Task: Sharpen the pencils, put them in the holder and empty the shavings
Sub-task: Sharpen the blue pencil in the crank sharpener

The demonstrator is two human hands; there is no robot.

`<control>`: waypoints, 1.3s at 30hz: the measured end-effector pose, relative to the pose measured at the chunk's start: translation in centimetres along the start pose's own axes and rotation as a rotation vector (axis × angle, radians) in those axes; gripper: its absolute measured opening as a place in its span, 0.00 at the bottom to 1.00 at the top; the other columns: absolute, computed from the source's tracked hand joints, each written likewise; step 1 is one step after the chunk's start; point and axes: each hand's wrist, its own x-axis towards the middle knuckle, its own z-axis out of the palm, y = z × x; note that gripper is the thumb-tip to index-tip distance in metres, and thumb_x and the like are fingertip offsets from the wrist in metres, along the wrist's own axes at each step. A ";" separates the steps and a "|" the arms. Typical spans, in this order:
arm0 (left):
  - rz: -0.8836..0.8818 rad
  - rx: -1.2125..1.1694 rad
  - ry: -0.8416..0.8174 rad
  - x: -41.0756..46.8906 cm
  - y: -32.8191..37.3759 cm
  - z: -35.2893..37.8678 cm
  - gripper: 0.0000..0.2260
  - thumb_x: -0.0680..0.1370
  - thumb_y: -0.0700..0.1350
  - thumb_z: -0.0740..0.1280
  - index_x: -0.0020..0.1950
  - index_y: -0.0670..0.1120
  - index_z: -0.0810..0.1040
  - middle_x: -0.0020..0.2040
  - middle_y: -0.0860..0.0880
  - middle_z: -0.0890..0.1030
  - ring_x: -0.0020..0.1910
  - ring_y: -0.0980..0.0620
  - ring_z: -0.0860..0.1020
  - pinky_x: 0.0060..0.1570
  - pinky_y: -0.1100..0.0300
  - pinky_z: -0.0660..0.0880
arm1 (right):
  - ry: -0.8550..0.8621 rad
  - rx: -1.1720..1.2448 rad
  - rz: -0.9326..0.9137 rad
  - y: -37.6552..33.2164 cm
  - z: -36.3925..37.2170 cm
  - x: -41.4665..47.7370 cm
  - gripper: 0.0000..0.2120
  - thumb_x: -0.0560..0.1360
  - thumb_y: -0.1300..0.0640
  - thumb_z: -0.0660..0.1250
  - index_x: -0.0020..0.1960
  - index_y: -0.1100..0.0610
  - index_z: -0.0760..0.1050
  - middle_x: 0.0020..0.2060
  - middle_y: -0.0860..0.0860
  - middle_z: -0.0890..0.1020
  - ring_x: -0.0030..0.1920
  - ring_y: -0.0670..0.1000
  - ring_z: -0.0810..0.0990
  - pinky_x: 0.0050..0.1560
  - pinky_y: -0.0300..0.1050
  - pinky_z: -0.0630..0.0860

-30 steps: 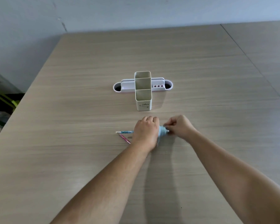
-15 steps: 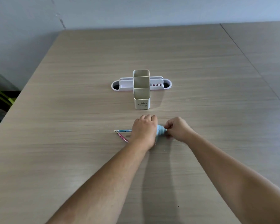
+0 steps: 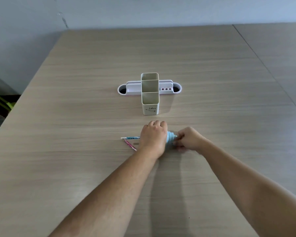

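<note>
A light blue ribbed sharpener (image 3: 170, 139) lies on the wooden table (image 3: 75, 151) between my two hands. My left hand (image 3: 154, 137) wraps around its left part. My right hand (image 3: 189, 139) pinches its small right end, fingers closed. Two pencils lie just left of my left hand: a blue-patterned pencil (image 3: 130, 138) and a pink pencil (image 3: 129, 145), their right ends hidden under the hand. The cream pencil holder (image 3: 150, 101) with two open compartments stands upright behind my hands.
A white oval desk organiser (image 3: 132, 88) with round holes sits directly behind the cream holder. A seam to a second table (image 3: 270, 74) runs along the right. The table's left edge drops to a floor with dark clutter (image 3: 0, 106).
Both hands stay on the sharpener in nearly the same place; the fingers of my right hand have shifted slightly at the sharpener's end. The pencils have not moved.
</note>
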 end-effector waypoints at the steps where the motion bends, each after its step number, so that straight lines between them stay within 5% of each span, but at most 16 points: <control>1: 0.001 -0.003 0.002 0.0 0.0 0.0 0.17 0.70 0.34 0.65 0.57 0.41 0.69 0.57 0.42 0.76 0.56 0.42 0.74 0.49 0.51 0.71 | -0.161 0.020 0.055 0.1 -0.7 -0.8 0.09 0.71 0.71 0.68 0.35 0.61 0.77 0.25 0.53 0.78 0.24 0.47 0.78 0.26 0.36 0.77; 4: 0.024 -0.014 0.006 -0.1 -0.3 0.1 0.20 0.66 0.40 0.72 0.55 0.43 0.69 0.55 0.44 0.77 0.53 0.43 0.74 0.45 0.54 0.70 | -0.377 0.184 -0.002 -1.0 -3.5 -2.0 0.07 0.71 0.70 0.67 0.36 0.62 0.78 0.25 0.51 0.82 0.24 0.44 0.78 0.27 0.33 0.77; 8: 0.035 -0.053 0.016 -0.1 -0.4 0.2 0.19 0.66 0.42 0.72 0.53 0.43 0.70 0.53 0.45 0.77 0.51 0.43 0.74 0.44 0.54 0.69 | 0.078 0.448 -0.137 -3.2 -3.2 -0.4 0.06 0.71 0.69 0.69 0.36 0.63 0.77 0.29 0.55 0.79 0.26 0.46 0.78 0.29 0.35 0.79; 11: 0.015 -0.029 -0.002 -0.1 -0.1 0.0 0.19 0.66 0.38 0.70 0.55 0.43 0.70 0.55 0.44 0.77 0.54 0.43 0.74 0.47 0.52 0.71 | 0.269 0.137 -0.127 -2.1 -0.4 0.8 0.08 0.71 0.68 0.69 0.35 0.60 0.76 0.29 0.55 0.77 0.27 0.49 0.75 0.31 0.35 0.77; 13: 0.003 -0.012 -0.006 0.0 0.0 0.0 0.17 0.68 0.34 0.66 0.56 0.42 0.69 0.56 0.43 0.77 0.56 0.42 0.74 0.49 0.52 0.71 | 0.137 -0.021 -0.055 -0.5 0.2 0.1 0.10 0.70 0.69 0.68 0.33 0.59 0.75 0.26 0.53 0.77 0.26 0.48 0.75 0.27 0.34 0.74; 16: 0.008 -0.003 0.000 -0.1 -0.1 0.0 0.17 0.68 0.35 0.67 0.56 0.42 0.69 0.56 0.43 0.77 0.55 0.43 0.74 0.48 0.52 0.71 | -0.302 0.153 0.083 0.3 -1.5 -1.7 0.09 0.72 0.71 0.66 0.34 0.62 0.76 0.22 0.51 0.80 0.23 0.45 0.78 0.26 0.34 0.77; 18: 0.023 -0.008 0.002 -0.1 -0.2 0.1 0.20 0.66 0.39 0.71 0.54 0.43 0.69 0.54 0.44 0.77 0.53 0.44 0.74 0.45 0.54 0.70 | -0.386 0.285 0.021 -0.6 -3.4 -2.0 0.08 0.72 0.70 0.65 0.36 0.62 0.77 0.25 0.51 0.82 0.24 0.43 0.78 0.27 0.33 0.77; 22: 0.032 -0.028 0.018 -0.1 -0.3 0.0 0.19 0.66 0.42 0.72 0.54 0.44 0.70 0.53 0.45 0.77 0.52 0.44 0.74 0.44 0.55 0.69 | 0.021 0.554 -0.092 -3.0 -3.4 -0.3 0.05 0.72 0.70 0.67 0.37 0.64 0.76 0.30 0.56 0.80 0.25 0.46 0.78 0.29 0.34 0.79; 25: 0.011 -0.013 -0.015 0.0 -0.1 0.0 0.22 0.66 0.41 0.74 0.56 0.44 0.70 0.56 0.45 0.77 0.55 0.44 0.74 0.48 0.53 0.71 | 0.238 0.235 -0.090 -2.1 -0.5 0.9 0.06 0.71 0.69 0.68 0.36 0.63 0.76 0.33 0.59 0.77 0.32 0.54 0.76 0.41 0.46 0.81; 27: -0.007 0.000 -0.019 0.0 0.0 0.0 0.19 0.68 0.38 0.71 0.56 0.43 0.69 0.57 0.44 0.77 0.56 0.43 0.74 0.49 0.52 0.71 | 0.074 0.042 -0.008 -0.5 0.1 -0.3 0.06 0.70 0.70 0.68 0.36 0.63 0.76 0.33 0.59 0.77 0.32 0.54 0.77 0.39 0.47 0.79; 29: -0.007 0.004 -0.017 0.0 0.1 0.0 0.19 0.68 0.37 0.70 0.57 0.43 0.69 0.56 0.44 0.77 0.56 0.43 0.74 0.49 0.52 0.71 | -0.233 0.180 0.084 0.3 -1.1 -2.1 0.08 0.71 0.70 0.67 0.35 0.62 0.75 0.30 0.56 0.78 0.26 0.48 0.77 0.29 0.38 0.78; 31: 0.009 0.008 -0.013 -0.1 0.0 0.0 0.22 0.66 0.40 0.73 0.56 0.43 0.69 0.55 0.45 0.77 0.54 0.43 0.74 0.47 0.53 0.71 | -0.342 0.392 0.015 -0.2 -2.7 -2.8 0.09 0.72 0.69 0.66 0.34 0.61 0.77 0.27 0.54 0.81 0.25 0.45 0.78 0.28 0.34 0.77; 34: 0.036 -0.014 -0.011 -0.3 -0.2 -0.1 0.22 0.65 0.42 0.74 0.55 0.44 0.69 0.54 0.46 0.77 0.53 0.44 0.74 0.45 0.54 0.70 | -0.015 0.552 -0.111 -2.4 -3.4 -1.3 0.06 0.70 0.70 0.68 0.36 0.63 0.78 0.29 0.55 0.81 0.27 0.46 0.80 0.31 0.35 0.80; 36: 0.038 -0.014 -0.006 -0.3 -0.2 -0.1 0.21 0.65 0.41 0.73 0.55 0.44 0.70 0.55 0.45 0.77 0.54 0.44 0.74 0.46 0.54 0.70 | 0.214 0.385 -0.135 -2.9 -1.9 0.1 0.04 0.69 0.72 0.69 0.38 0.65 0.78 0.34 0.57 0.80 0.32 0.52 0.80 0.39 0.40 0.83; 39: 0.006 -0.003 -0.008 0.0 0.1 -0.1 0.18 0.68 0.37 0.70 0.56 0.43 0.69 0.56 0.44 0.77 0.56 0.43 0.74 0.49 0.52 0.71 | 0.168 -0.012 -0.066 -1.0 0.3 0.2 0.04 0.70 0.71 0.67 0.40 0.65 0.79 0.31 0.55 0.77 0.30 0.53 0.77 0.34 0.38 0.79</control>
